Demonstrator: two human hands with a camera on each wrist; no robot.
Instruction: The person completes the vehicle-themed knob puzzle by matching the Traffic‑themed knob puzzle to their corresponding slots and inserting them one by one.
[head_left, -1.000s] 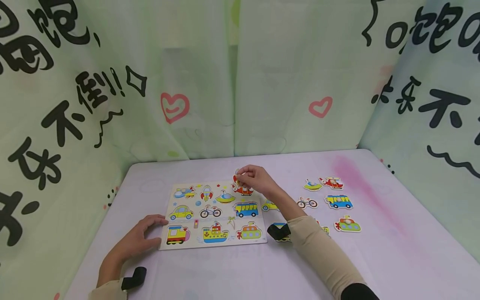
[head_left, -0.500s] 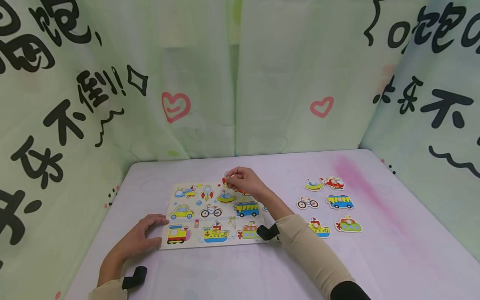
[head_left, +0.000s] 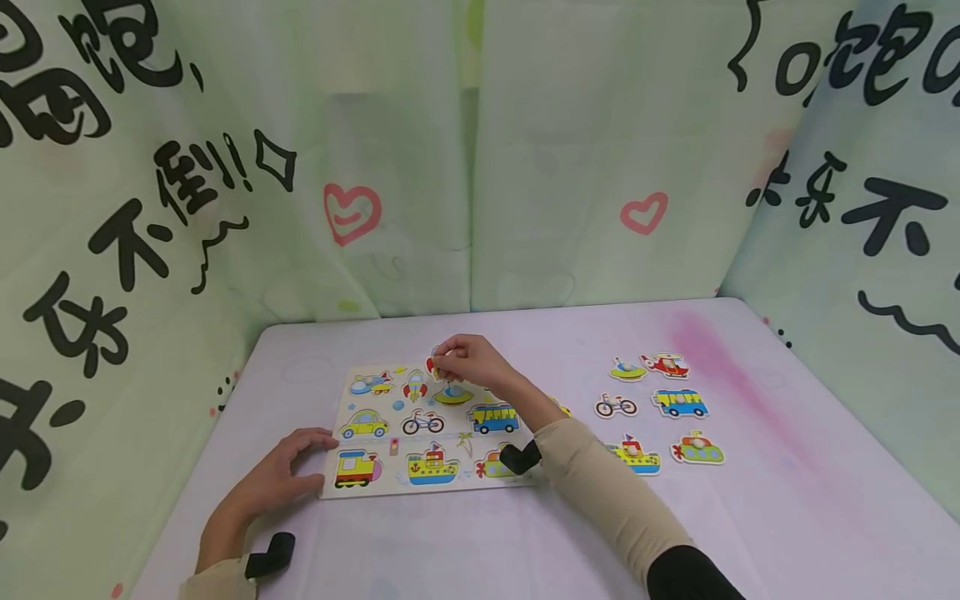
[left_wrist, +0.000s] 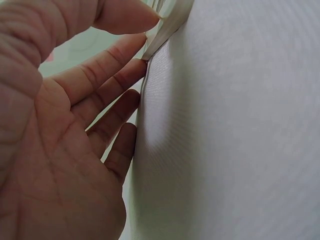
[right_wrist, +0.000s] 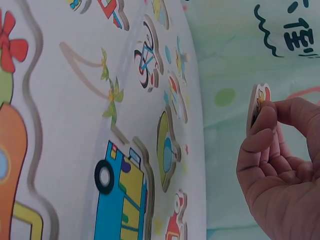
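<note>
A white puzzle board (head_left: 375, 492) printed with coloured vehicles lies on the table. My left hand (head_left: 273, 479) rests at its left edge; in the left wrist view the thumb and fingertips (left_wrist: 137, 67) touch the board's side, fingers fairly straight. Above the board's far edge my right hand (head_left: 476, 367) pinches a rocket puzzle piece (head_left: 431, 364) between thumb and fingers. In the right wrist view this piece (right_wrist: 257, 107) stands on edge, its red and yellow print partly hidden by the fingers. Just below it in the head view is the rocket picture (head_left: 414, 386) on the board.
Loose pieces lie to the right: a flying saucer (head_left: 627, 369), a helicopter (head_left: 665, 365), a bicycle (head_left: 616, 405), a bus (head_left: 679, 403), a ship (head_left: 637, 458) and a submarine (head_left: 697, 449). My right sleeve partly covers others. A printed curtain (head_left: 420, 275) hangs behind the table.
My right hand has moved left along the board's far edge with the rocket puzzle piece, from the helicopter picture toward the rocket picture. The left hand has stayed in place.
</note>
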